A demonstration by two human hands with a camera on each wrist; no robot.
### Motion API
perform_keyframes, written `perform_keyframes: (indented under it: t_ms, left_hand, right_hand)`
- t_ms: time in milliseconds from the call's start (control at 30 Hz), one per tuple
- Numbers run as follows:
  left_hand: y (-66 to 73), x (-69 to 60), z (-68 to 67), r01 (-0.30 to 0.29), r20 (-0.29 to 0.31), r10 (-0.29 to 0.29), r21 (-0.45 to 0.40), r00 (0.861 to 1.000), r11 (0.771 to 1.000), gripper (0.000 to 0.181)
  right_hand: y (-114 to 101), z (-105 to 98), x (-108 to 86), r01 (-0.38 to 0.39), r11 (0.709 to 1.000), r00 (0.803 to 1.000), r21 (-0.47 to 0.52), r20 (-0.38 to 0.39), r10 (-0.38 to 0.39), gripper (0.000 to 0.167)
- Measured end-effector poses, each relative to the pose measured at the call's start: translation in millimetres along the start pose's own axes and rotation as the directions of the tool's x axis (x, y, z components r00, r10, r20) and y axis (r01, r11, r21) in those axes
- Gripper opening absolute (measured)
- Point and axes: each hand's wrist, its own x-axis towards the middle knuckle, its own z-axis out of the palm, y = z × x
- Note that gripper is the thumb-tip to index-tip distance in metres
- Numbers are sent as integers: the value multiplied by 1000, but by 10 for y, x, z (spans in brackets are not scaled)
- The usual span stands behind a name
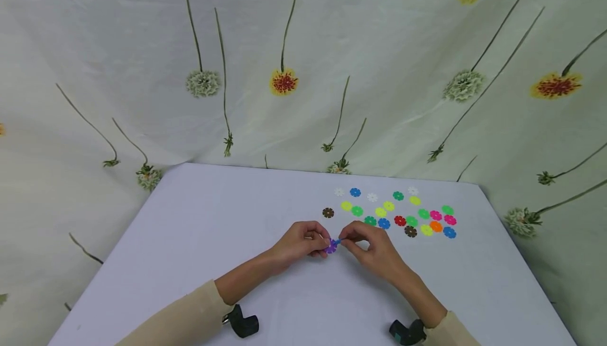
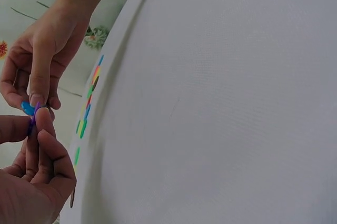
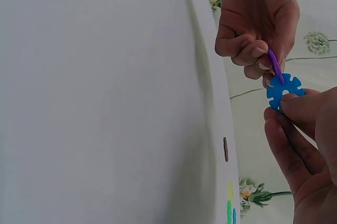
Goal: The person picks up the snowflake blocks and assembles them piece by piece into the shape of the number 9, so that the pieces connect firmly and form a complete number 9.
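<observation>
My left hand (image 1: pixel 300 245) pinches a purple notched plastic disc (image 1: pixel 331 247) between thumb and fingers. Opposite it, my right hand (image 1: pixel 377 248) pinches a blue notched disc (image 3: pixel 275 95) at its edge. Seen from the right wrist, the blue disc lies face-on while the purple disc (image 3: pixel 274 64) is edge-on. Their rims meet at a notch and they stand crosswise to each other; how deep they interlock I cannot tell. Both hands are held close together over the white table, and fingertips cover part of each disc.
Several loose notched discs lie scattered beyond my right hand, among them a brown disc (image 1: pixel 328 213), a red disc (image 1: pixel 400 220) and an orange disc (image 1: pixel 436 226). The white table (image 1: pixel 227 209) ends at a flower-printed cloth (image 1: pixel 379 56) behind. Black wrist devices (image 1: pixel 244 322) sit at both sleeves.
</observation>
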Motion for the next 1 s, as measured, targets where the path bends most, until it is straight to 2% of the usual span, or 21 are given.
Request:
perform_keyframes:
  t_ms: [267, 400, 667, 900, 1000]
  left_hand:
    - [-2, 1, -21, -11, 3, 11, 17, 1000, 1000, 20]
    - [-9, 5, -55, -16, -19, 17, 54, 1000, 998, 18]
    - [5, -29, -173, -26, -100, 36, 101, 994, 995, 17]
    - [-9, -74, -217, -61, -117, 80, 157, 990, 986, 18]
    - [-22, -83, -223, -65, -113, 82, 141, 990, 988, 18]
  right_hand:
    - [22, 18, 36, 17, 999, 1000, 27, 15, -18, 16]
    - [43, 22, 64, 26, 999, 999, 24, 18, -27, 18]
    - [48, -27, 222, -85, 995, 993, -47, 84, 88, 35]
    - [196, -14, 490, -151, 976, 981, -158, 95, 167, 31]
    - [266, 17, 598, -158, 957, 980, -242, 76, 181, 29]
